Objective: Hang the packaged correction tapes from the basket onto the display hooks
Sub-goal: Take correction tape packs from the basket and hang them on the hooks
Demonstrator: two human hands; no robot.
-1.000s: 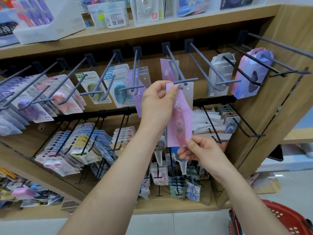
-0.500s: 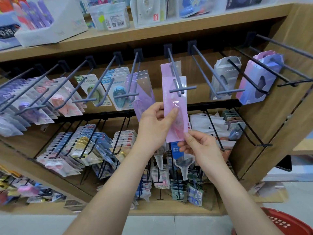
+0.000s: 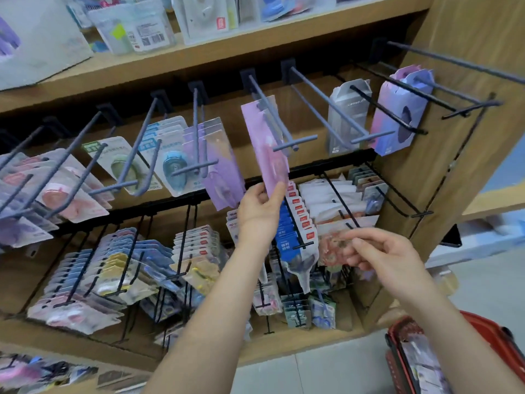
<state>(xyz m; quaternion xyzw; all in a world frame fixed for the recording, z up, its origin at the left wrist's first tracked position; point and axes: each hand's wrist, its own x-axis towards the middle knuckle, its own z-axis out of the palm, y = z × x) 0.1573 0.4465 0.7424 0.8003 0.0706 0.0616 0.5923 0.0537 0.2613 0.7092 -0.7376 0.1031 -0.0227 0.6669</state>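
Now the pink pack [image 3: 268, 149] hangs on the hook [image 3: 279, 120]. It looks threaded at its top and sits behind the hook's cross-tip. Its long axis runs from the hook down and a little to the right, tilted rather than plumb.

The left hand [image 3: 260, 204] is directly below the hook. It pinches the pack's bottom end between thumb and fingers, a narrow grip closed on the pack alone. The right hand [image 3: 389, 258] is below and well to the right of the hook, apart from the pack, with its fingers loosely curled. It is blurred, but seems to hold nothing.

The basket [image 3: 393, 336] lies far below the hook and to its right, with further packs [image 3: 420, 362] in it.

By my judgement this pack is as good as hung, and the left hand need only let go for it to swing plumb. The coming move turns on the basket. It lies down and right of the hook, so the right hand is much the nearer one for fetching another pack.
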